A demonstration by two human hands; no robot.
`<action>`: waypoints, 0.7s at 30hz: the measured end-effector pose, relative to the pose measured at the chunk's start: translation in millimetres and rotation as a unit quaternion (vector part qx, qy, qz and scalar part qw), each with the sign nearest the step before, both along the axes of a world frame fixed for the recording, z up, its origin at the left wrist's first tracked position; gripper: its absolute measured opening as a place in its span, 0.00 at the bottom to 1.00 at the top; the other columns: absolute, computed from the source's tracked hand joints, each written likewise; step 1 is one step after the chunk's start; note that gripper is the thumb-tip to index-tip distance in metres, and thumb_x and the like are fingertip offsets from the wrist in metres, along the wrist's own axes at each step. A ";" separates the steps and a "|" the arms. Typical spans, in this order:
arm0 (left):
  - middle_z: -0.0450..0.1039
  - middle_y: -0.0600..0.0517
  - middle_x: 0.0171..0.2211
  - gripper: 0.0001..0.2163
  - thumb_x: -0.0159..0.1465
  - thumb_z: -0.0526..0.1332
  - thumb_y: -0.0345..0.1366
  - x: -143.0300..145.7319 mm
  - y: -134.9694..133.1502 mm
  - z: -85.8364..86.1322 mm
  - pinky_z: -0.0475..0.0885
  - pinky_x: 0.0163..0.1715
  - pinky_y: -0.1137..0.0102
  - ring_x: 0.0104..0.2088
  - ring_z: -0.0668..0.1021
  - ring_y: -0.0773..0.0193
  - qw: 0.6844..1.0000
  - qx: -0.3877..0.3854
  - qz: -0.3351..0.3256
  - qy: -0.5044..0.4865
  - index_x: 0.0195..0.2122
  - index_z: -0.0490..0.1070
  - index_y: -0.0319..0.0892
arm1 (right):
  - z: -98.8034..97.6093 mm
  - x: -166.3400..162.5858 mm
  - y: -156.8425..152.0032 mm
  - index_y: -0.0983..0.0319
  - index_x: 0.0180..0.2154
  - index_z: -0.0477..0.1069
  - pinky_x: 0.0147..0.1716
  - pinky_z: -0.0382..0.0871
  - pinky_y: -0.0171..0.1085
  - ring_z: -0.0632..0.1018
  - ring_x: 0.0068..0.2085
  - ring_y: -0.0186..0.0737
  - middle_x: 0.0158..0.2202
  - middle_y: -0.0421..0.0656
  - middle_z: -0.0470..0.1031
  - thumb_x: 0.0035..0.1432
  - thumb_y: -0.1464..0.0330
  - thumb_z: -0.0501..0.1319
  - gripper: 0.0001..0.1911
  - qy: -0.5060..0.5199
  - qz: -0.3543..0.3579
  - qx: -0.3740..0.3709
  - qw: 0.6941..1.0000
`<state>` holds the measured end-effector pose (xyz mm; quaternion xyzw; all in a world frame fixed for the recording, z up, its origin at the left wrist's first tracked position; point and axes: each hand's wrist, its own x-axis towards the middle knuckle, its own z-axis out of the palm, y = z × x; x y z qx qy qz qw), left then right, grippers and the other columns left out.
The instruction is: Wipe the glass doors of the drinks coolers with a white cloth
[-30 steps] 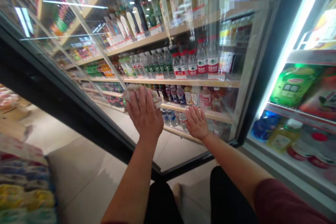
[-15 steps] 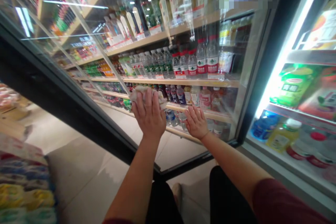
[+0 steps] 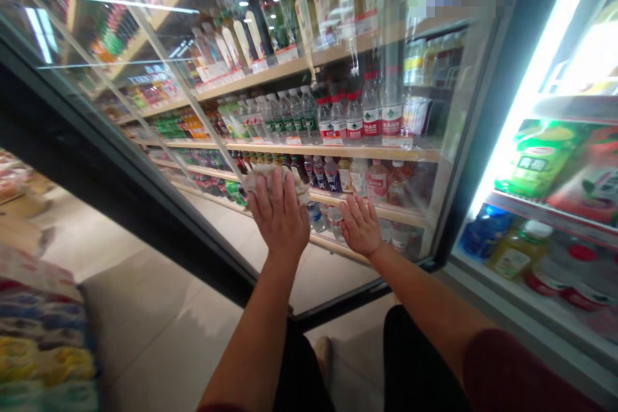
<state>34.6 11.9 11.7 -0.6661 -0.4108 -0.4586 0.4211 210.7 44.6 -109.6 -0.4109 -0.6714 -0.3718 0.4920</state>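
A crumpled whitish cloth [image 3: 258, 181] lies under my left hand [image 3: 280, 215], pressed flat to the glass door pane [image 3: 309, 283]. The fingers of that hand point up over the cloth and cover most of it. My right hand [image 3: 361, 225] rests against the same pane, lower and to the right, with stretched fingers and nothing in them. The door stands swung open in its black frame [image 3: 333, 306]. Bottles show through or in the glass behind both hands.
On the right, a lit cooler [image 3: 570, 206] holds green packs and drink bottles. Stacked colourful packages [image 3: 46, 335] stand on the floor at the lower left. My legs and one shoe [image 3: 324, 354] are just below the door's bottom corner.
My left hand and the cloth have slid slightly right and down across the glass. My right hand stays in place.
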 end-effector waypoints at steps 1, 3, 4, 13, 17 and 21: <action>0.56 0.39 0.67 0.26 0.71 0.51 0.37 0.7 0.3 3.2 0.46 0.69 0.48 0.71 0.50 0.50 1.000 -0.004 -0.002 -0.011 0.70 0.53 0.39 | 0.4 0.0 -0.3 0.61 0.62 0.65 0.68 0.49 0.48 0.65 0.67 0.45 0.62 0.51 0.70 0.66 0.66 0.53 0.24 -0.003 -0.005 0.002 1.000; 0.57 0.38 0.67 0.27 0.70 0.52 0.35 2.0 -3.3 -12.8 0.46 0.69 0.46 0.71 0.49 0.49 1.000 -0.008 -0.013 -0.011 0.70 0.53 0.39 | 0.0 0.1 -0.7 0.61 0.62 0.65 0.68 0.48 0.48 0.65 0.67 0.44 0.62 0.51 0.71 0.66 0.66 0.53 0.24 -0.007 -0.008 0.003 1.000; 0.58 0.38 0.66 0.27 0.70 0.53 0.34 1.7 -7.1 -30.4 0.46 0.69 0.46 0.71 0.49 0.49 1.000 -0.013 -0.016 -0.003 0.70 0.53 0.39 | -0.7 0.2 -0.6 0.61 0.62 0.65 0.68 0.48 0.48 0.65 0.67 0.44 0.62 0.51 0.71 0.66 0.66 0.53 0.25 -0.005 -0.006 0.000 1.000; 0.62 0.38 0.64 0.30 0.68 0.56 0.30 -23.2 -21.8 -72.5 0.50 0.69 0.47 0.71 0.50 0.50 0.998 -0.028 0.014 0.053 0.71 0.50 0.39 | -3.7 1.5 1.2 0.60 0.64 0.63 0.69 0.46 0.47 0.64 0.67 0.44 0.62 0.50 0.70 0.66 0.67 0.53 0.26 -0.003 -0.001 -0.017 1.000; 0.52 0.37 0.69 0.31 0.69 0.54 0.33 -21.3 -6.4 -7.7 0.47 0.68 0.43 0.72 0.47 0.48 0.999 -0.012 0.016 -0.027 0.72 0.45 0.39 | -0.9 1.2 0.2 0.62 0.67 0.58 0.69 0.46 0.48 0.62 0.69 0.45 0.64 0.52 0.68 0.65 0.67 0.54 0.29 0.005 0.011 0.006 1.000; 0.59 0.36 0.66 0.27 0.69 0.54 0.31 -9.8 -14.1 -50.6 0.49 0.68 0.46 0.71 0.48 0.48 1.000 -0.009 0.023 -0.003 0.69 0.54 0.35 | -2.4 0.6 0.7 0.62 0.68 0.55 0.70 0.45 0.48 0.61 0.69 0.45 0.65 0.52 0.66 0.65 0.67 0.55 0.31 0.009 0.017 0.001 1.000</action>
